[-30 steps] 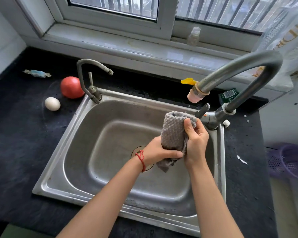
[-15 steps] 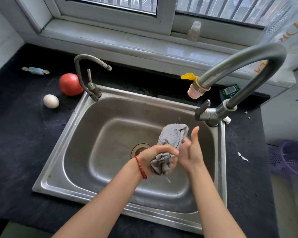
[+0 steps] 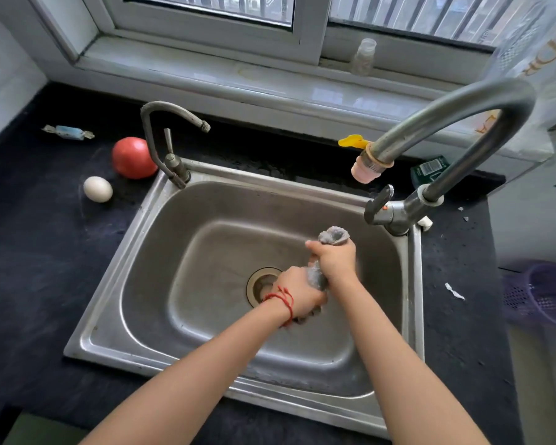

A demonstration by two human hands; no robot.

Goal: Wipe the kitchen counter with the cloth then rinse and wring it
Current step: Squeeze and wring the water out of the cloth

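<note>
The grey cloth (image 3: 334,236) is bunched into a tight roll over the steel sink (image 3: 206,239), near the drain (image 3: 262,284). My right hand (image 3: 336,260) grips its upper part, and a tuft sticks out above the fist. My left hand (image 3: 297,293), with a red string at the wrist, grips the lower end, which it mostly hides. Both fists sit close together with the cloth squeezed between them. The large tap (image 3: 456,123) arches over the sink's right side; no water runs from its pink nozzle (image 3: 365,168).
A dark counter (image 3: 39,268) surrounds the sink. A tomato (image 3: 132,157), an egg (image 3: 97,188) and a wrapped candy (image 3: 68,132) lie at the left. A smaller tap (image 3: 167,136) stands at the sink's back left corner. A purple basket (image 3: 540,293) sits off the right edge.
The cloth went from held open and upright to bunched into a roll. My right hand has closed around its top, and both hands have lowered towards the drain.
</note>
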